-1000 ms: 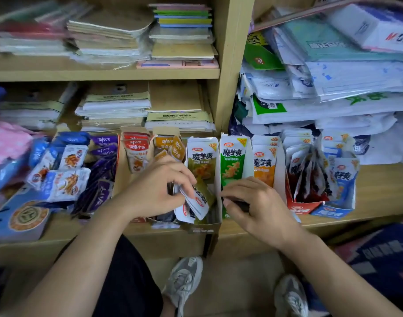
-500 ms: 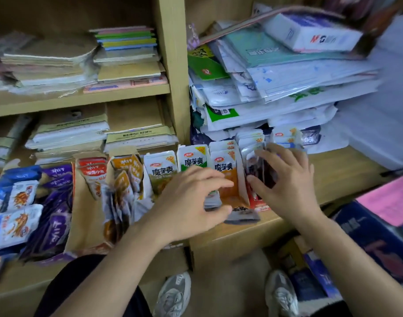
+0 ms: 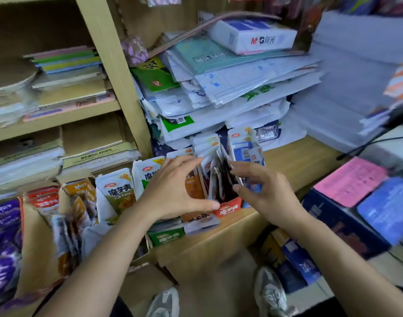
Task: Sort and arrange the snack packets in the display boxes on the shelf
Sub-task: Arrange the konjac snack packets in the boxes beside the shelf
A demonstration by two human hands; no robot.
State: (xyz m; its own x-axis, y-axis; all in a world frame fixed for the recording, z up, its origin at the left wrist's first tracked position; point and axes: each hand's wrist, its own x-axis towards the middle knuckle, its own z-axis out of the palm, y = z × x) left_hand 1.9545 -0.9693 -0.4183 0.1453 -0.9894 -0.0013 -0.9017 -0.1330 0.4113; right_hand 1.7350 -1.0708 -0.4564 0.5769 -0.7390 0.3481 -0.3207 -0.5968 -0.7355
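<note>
Left hand (image 3: 173, 191) spread open | right hand (image 3: 266, 193) spread open | snack packets (image 3: 222, 179) upright between them

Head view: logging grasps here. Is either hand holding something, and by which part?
Nothing clearly held. Left hand and right hand flank the upright packets in the red box, fingers loosely spread.

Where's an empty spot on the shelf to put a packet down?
Bare shelf wood lies right of the blue packets, in front of the pale paper stack. Left of it, the snack boxes stand crowded together.
</note>
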